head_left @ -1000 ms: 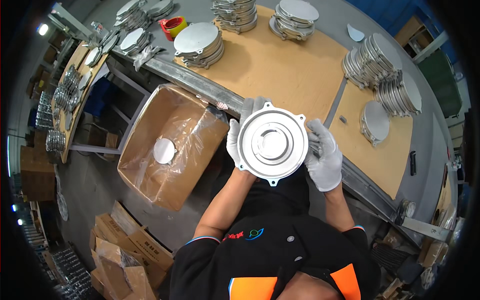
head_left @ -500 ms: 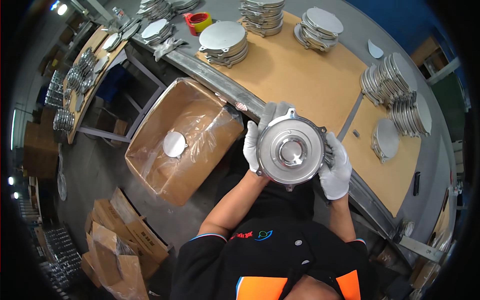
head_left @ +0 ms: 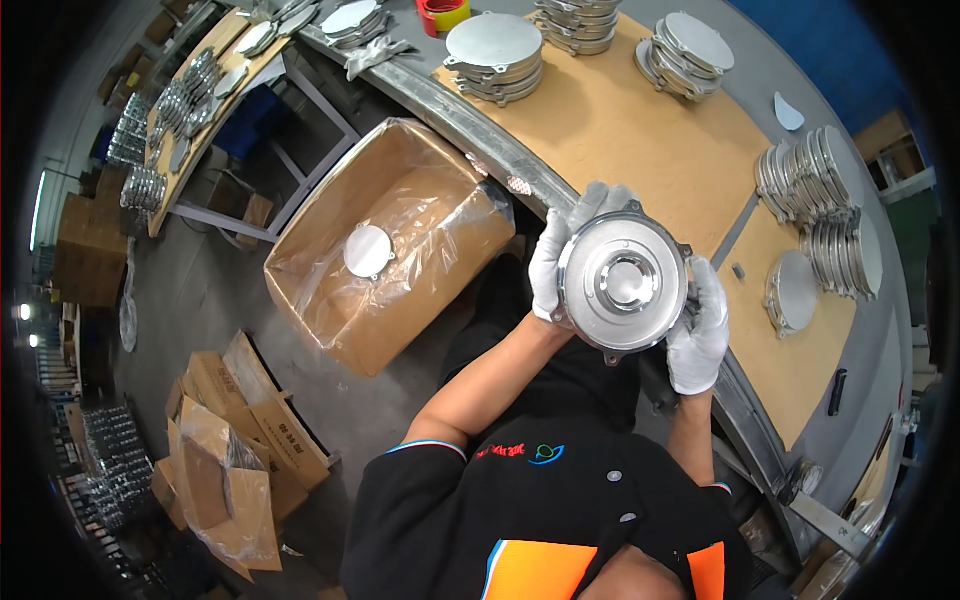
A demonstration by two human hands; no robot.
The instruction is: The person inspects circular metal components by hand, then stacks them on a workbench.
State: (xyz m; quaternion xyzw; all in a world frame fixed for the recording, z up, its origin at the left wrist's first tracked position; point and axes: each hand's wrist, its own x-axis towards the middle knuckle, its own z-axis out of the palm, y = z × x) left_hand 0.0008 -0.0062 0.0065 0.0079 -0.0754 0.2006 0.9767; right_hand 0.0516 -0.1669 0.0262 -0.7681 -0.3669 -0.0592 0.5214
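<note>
Compared with half a second earlier, the round cast-metal cover (head_left: 622,280) is seen held in much the same place above the workbench edge, turned slightly so that its lugs sit at new angles; the grip of both hands is unchanged.

Flattened cardboard cartons (head_left: 235,420), some lined with clear film, are stacked on the floor at far left.

An open cardboard box (head_left: 400,240) lined with a crinkled clear plastic bag is set on the floor beside the bench. One small round metal plate (head_left: 368,250) is seen lying flat on its bottom.

The left hand (head_left: 562,255), in a white knit glove, is closed around the left rim of the cover, fingers curled over the top edge.

The cover is a dull silver disc with concentric stepped rings, a flat raised centre and small ears on the rim. It is held between the two hands, in front of the chest and above the near edge of the bench.

The right hand (head_left: 698,330), likewise gloved, is clasped on the lower right rim.

The workbench (head_left: 640,130) is topped with brown board. Stacks of similar silver discs (head_left: 815,185) are ranged along it, and a single disc (head_left: 793,292) lies flat near the right.
</note>
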